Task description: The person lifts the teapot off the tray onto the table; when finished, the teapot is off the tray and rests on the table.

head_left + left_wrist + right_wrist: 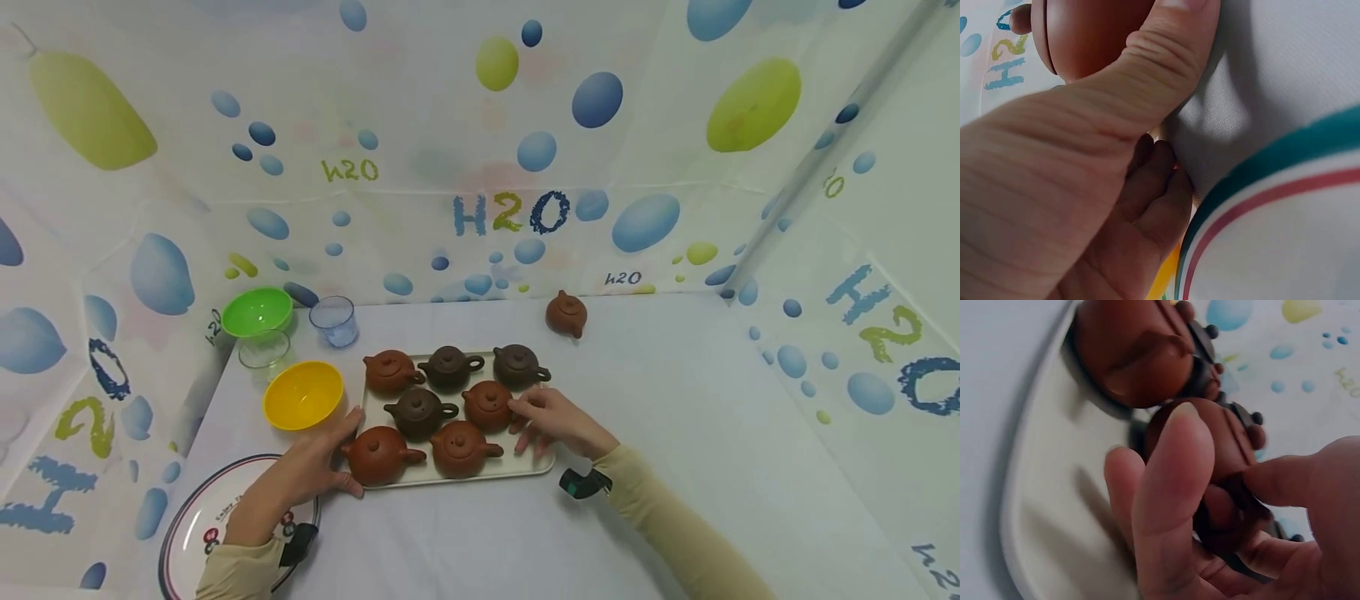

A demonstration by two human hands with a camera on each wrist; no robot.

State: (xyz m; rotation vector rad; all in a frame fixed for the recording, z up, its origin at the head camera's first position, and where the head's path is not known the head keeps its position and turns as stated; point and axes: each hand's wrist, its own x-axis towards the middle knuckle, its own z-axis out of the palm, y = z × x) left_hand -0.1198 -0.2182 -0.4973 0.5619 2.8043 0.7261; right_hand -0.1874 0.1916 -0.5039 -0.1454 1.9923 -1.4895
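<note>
My right hand [552, 418] pinches the handle of a reddish-brown clay teapot [486, 408] on the right of the tray's middle row. In the right wrist view, thumb and fingers close around that handle [1235, 534]. The cream tray [534, 463] carries several teapots, some reddish, some dark brown. At its left edge, my left hand [311, 467] lies with fingers and thumb spread along the side. The thumb [1166, 50] is right by the front-left reddish teapot [1094, 37]. Another reddish teapot [460, 451] sits front centre, its handle pointing right.
A lone reddish teapot [566, 314] stands at the back of the white table. Left of the tray are a yellow bowl [303, 396], a green bowl [257, 313], a clear glass bowl [264, 350] and a bluish glass [335, 322]. A large white plate [191, 521] lies beneath my left forearm.
</note>
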